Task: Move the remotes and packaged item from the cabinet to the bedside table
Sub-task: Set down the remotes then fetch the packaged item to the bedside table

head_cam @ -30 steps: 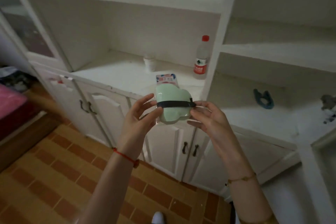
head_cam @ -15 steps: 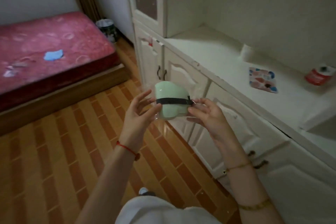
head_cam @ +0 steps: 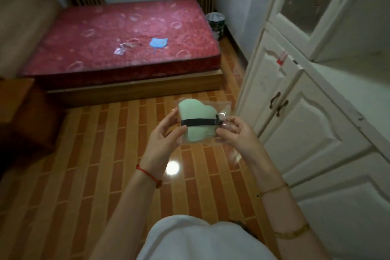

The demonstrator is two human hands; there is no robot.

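Both hands hold the packaged item in the middle of the frame, over the floor. The left hand pinches its left edge; the right hand pinches its right edge. A red bed lies at upper left.

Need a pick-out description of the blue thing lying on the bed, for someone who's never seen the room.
Start at the red mattress against the far wall, beyond the brick-patterned floor. Near the middle of its top lies the flat blue item, with a crumpled clear wrapper to its left. The blue item is the only solid, bright blue thing there; the wrapper is silvery and see-through.
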